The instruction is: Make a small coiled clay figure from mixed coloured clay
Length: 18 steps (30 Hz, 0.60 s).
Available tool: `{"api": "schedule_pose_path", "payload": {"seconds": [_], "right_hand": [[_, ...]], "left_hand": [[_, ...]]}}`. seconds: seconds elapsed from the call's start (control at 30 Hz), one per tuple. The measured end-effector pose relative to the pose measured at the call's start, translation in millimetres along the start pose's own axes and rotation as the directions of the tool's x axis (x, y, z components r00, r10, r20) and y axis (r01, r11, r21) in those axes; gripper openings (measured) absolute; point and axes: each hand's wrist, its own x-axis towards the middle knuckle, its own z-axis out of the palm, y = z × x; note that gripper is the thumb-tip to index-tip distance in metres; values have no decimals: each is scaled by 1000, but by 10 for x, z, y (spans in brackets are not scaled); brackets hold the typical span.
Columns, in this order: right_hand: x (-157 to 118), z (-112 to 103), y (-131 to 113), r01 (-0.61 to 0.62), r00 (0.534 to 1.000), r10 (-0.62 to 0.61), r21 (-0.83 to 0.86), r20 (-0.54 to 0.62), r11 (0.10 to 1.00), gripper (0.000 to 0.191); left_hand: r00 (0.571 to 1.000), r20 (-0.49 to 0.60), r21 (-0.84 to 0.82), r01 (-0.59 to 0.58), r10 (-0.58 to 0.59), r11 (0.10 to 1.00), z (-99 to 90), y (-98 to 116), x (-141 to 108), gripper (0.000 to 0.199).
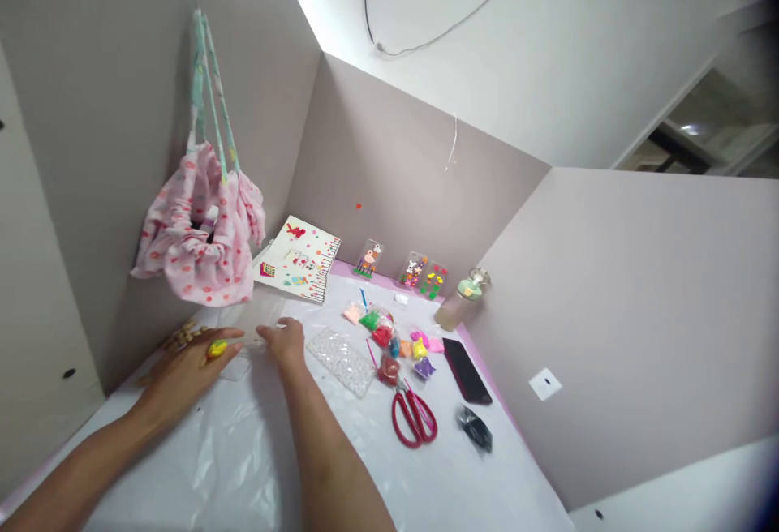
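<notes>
My left hand (198, 355) lies low over the left side of the table, its fingers pointing to the right. A small yellow and green lump (217, 349), which looks like soft clay, sits between its thumb and index finger. Under that hand the edge of a clear, flat case (236, 369) shows. My right hand (285, 343) is close by, its fingers bent toward the left hand at a clear plastic sheet (263, 306). The fingertips seem closed on the sheet, though the see-through material makes the contact hard to see.
Right of my hands lie a bubbly clear sheet (342, 362), several colourful clay packets (383, 336), red-handled scissors (415, 420), a phone (466, 371) and a black packet (475, 428). A bottle (458, 306), decorated cases (368, 259) and a decorated card (298, 260) stand behind. A pink bag (210, 268) hangs left.
</notes>
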Motion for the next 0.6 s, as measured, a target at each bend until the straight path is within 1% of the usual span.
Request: {"api": "schedule_pose_path", "payload": {"seconds": [0.03, 0.1, 0.17, 0.2, 0.3, 0.37, 0.43, 0.47, 0.53, 0.6], "right_hand": [[-64, -78, 60, -27, 999, 25, 73, 28, 997, 24], [-267, -304, 209, -95, 993, 77, 227, 84, 969, 20], [-546, -591, 385, -122, 990, 89, 360, 107, 925, 20], [-699, -742, 477, -126, 990, 90, 416, 105, 900, 22], [-1125, -1152, 733, -112, 993, 108, 535, 39, 838, 35], [-1332, -1346, 868, -80, 991, 126, 579, -39, 811, 41], [-1466, -1459, 965, -41, 984, 138, 603, -114, 796, 44], [-1508, -1487, 1000, -24, 980, 139, 610, -142, 792, 46], [-1558, -1498, 1044, 0, 976, 132, 613, -171, 790, 49], [-1579, -1477, 1061, 25, 975, 115, 601, -193, 799, 51]], "left_hand": [[999, 6, -33, 34, -34, 999, -23, 16, -62, 43], [996, 2, -83, 89, -89, 993, -70, 84, -153, 45], [994, 12, -132, 107, -106, 985, -66, 196, -171, 46], [995, 34, -160, 101, -96, 982, -32, 267, -150, 46], [989, 150, -258, 52, -13, 965, 185, 533, -4, 41], [969, 243, -319, 37, 44, 947, 382, 737, 100, 40], [934, 349, -374, 62, 78, 926, 576, 944, 145, 41], [910, 404, -401, 86, 91, 912, 663, 1042, 134, 40], [859, 499, -455, 146, 116, 879, 802, 1210, 51, 40], [829, 544, -509, 206, 127, 836, 881, 1327, -80, 42]]}}
